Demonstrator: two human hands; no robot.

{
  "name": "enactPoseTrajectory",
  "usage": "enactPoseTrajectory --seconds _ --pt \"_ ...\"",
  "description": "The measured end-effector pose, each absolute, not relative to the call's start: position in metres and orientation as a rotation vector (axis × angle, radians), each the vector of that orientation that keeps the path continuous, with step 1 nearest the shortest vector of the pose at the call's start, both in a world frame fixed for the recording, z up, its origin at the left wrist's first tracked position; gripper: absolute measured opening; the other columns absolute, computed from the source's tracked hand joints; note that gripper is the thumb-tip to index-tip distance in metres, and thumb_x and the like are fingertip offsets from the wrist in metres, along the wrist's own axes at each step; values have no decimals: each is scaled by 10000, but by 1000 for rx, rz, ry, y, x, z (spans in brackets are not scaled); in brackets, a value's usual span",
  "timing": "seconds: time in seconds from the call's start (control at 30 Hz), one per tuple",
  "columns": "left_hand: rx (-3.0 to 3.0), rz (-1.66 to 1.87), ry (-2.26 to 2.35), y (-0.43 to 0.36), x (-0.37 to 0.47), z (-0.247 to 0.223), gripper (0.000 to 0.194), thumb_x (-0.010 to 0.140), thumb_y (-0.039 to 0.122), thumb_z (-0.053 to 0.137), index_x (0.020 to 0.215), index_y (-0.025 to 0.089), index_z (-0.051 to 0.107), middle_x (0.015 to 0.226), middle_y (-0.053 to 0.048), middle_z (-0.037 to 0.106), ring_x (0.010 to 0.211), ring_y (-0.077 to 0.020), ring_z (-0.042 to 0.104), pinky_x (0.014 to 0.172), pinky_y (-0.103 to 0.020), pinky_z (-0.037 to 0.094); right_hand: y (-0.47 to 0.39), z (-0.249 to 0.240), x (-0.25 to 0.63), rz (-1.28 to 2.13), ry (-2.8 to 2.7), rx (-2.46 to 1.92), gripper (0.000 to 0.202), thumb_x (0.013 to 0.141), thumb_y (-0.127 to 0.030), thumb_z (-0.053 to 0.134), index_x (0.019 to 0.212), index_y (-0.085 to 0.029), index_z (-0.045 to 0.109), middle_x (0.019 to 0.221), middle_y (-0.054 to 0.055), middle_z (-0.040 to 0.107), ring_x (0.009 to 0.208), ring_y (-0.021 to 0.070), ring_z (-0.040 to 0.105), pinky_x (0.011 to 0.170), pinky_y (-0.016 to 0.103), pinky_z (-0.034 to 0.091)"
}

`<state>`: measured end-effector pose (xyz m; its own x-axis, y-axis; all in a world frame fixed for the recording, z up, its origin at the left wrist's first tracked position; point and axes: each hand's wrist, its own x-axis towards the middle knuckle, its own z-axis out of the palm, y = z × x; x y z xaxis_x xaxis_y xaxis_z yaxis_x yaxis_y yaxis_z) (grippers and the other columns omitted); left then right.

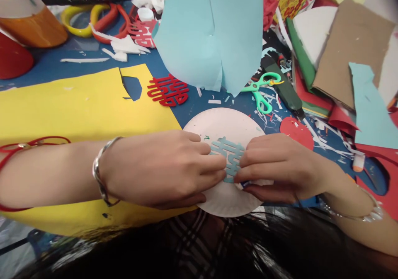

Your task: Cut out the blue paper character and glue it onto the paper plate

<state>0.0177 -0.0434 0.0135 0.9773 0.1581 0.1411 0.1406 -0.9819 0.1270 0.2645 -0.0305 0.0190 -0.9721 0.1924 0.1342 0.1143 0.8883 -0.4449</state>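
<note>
Head view: the light-blue cut-out (230, 156) lies on the white paper plate (225, 202), between both hands. The left hand (164, 167) has its fingers bent at the left edge of the cut-out; whether they grip it cannot be determined. The right hand (284, 167) is curled narrow at the right edge, with a small white-and-blue object (243, 185) partly visible at its fingertips; its grip cannot be determined. A red cut-out (168, 90) and green-handled scissors (255, 86) lie beyond the plate.
</note>
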Motion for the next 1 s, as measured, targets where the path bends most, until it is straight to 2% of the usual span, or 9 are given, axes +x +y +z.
enactPoseTrajectory --seconds 0.1,0.3,0.5,0.63,0.83,1.0 --pt "3021 254 218 -43 18 12 252 904 317 598 1065 136 668 917 -25 649 694 -169 546 607 -341 421 -29 23 267 759 -2855 -255 118 908 -156 518 998 -174 591 823 17 650 693 129 537 602 267 389" --pt "3054 235 210 -45 20 12 214 933 282 543 1021 146 682 842 -21 624 651 -164 518 574 -330 393 -30 16 263 471 -2977 -173 153 982 -209 450 984 -172 599 764 10 618 632 147 468 577 299 335" --pt "3126 218 211 -47 21 12 240 956 272 493 1047 149 677 868 -28 631 649 -172 512 558 -344 391 -28 19 265 484 -3015 -178 166 960 -207 442 857 -177 569 698 3 551 604 148 427 552 307 289" --pt "3112 222 218 -47 19 11 249 960 281 481 1041 149 676 879 -34 633 661 -171 519 561 -340 411 -29 20 267 516 -2927 -220 92 942 -183 451 945 -179 543 723 -7 558 620 138 461 542 293 305" --pt "3058 223 202 -46 16 10 290 977 215 359 1043 205 641 943 -46 632 672 -177 545 598 -322 408 -31 17 264 446 -2942 -240 117 967 -203 452 1032 -181 546 848 25 637 679 153 524 588 298 375" --pt "2967 232 299 -47 16 11 171 936 278 475 934 229 639 920 -14 593 627 -165 497 602 -306 387 -31 17 262 401 -2971 -243 146 979 -210 445 1042 -165 569 846 33 663 664 161 514 585 305 371"
